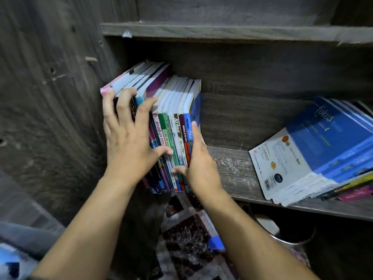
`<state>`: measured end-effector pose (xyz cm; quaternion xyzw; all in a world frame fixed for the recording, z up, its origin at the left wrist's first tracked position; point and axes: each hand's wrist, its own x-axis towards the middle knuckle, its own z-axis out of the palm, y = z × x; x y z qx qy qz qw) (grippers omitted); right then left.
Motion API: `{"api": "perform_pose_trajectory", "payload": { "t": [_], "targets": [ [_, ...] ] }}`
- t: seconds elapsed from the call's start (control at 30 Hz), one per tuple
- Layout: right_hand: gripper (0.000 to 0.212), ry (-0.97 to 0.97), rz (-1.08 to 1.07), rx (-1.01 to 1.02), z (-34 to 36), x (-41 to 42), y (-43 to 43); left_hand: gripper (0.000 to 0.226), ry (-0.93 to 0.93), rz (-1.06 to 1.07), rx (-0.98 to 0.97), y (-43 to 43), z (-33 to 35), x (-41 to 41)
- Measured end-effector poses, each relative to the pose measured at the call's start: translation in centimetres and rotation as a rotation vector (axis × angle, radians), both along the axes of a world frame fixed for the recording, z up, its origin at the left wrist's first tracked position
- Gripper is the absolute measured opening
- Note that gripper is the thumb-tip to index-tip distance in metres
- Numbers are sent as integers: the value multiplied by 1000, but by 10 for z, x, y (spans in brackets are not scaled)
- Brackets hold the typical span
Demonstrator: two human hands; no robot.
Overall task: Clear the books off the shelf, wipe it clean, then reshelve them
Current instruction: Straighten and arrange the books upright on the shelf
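Observation:
A row of upright books [177, 134] stands at the left end of the dark wooden shelf [232, 168], spines facing me, against the cabinet's side wall. My left hand [129, 142] lies spread over the spines of the left-hand books, fingertips near their top edges and thumb on the middle spines. My right hand [199, 164] presses flat against the cover of the blue book at the right end of the row, its thumb laid across the lower spines. The bare shelf board shows pale scuffs or dust.
A pile of books [314, 150] lies flat at the shelf's right end, a blue and white one on top, overhanging the front edge. Another shelf board [222, 31] runs above. A round metal vessel [292, 233] and a patterned mat [187, 229] lie below.

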<state>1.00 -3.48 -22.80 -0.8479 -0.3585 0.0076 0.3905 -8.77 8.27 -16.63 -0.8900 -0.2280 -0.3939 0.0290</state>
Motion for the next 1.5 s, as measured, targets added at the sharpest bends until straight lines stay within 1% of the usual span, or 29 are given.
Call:
{"api": "perform_pose_trajectory", "payload": {
  "t": [0.1,0.17,0.23,0.3,0.37,0.43,0.5,0.57,0.7,0.8,0.87,0.93,1.0,1.07,1.13,1.23,1.3,1.37,1.43,1.5],
  "targets": [
    [126,-11,26,-23,4,0,-3,95,14,-42,-16,1,-4,-5],
    [119,-1,37,-49,9,2,-7,81,-12,-44,-24,-6,-6,-2],
    [106,-38,30,-145,13,5,-13,71,-29,-55,-9,-18,-10,6],
    [87,-151,11,-301,21,7,-24,68,25,-102,50,-31,-16,16],
    [66,-268,-11,-454,29,9,-43,68,76,-101,85,-40,-19,24],
    [50,-293,-49,-554,34,12,-69,67,86,-57,69,-46,-16,29],
    [43,-262,-131,-574,36,20,-101,63,81,-25,4,-53,-9,31],
    [44,-282,-236,-518,38,30,-133,63,71,-21,-85,-62,-3,33],
    [46,-420,-501,-321,43,52,-182,68,85,-15,-210,-75,3,36],
    [60,-465,-738,-282,44,67,-204,67,77,-7,-224,-81,2,40],
    [75,-406,-880,-290,48,78,-216,68,76,12,-217,-85,0,44],
    [86,-299,-968,-261,50,91,-227,72,95,43,-192,-89,-2,48],
    [90,-209,-952,-151,52,103,-233,77,124,73,-154,-91,-5,51],
    [86,-149,-918,-33,54,110,-231,78,135,91,-120,-93,-6,53],
    [80,-144,-915,32,54,112,-226,76,127,105,-82,-93,-7,53],
    [76,-208,-894,132,53,109,-218,70,100,101,-33,-90,-7,50],
    [85,-265,-855,228,51,105,-211,66,84,88,-26,-87,-6,48],
    [102,-260,-805,376,47,101,-200,62,75,74,-24,-84,-6,46],
    [111,-178,-780,593,37,99,-188,60,76,59,-22,-82,-6,44],
    [113,0,-817,800,28,99,-178,61,83,46,-22,-80,-6,43]
  ]
}}
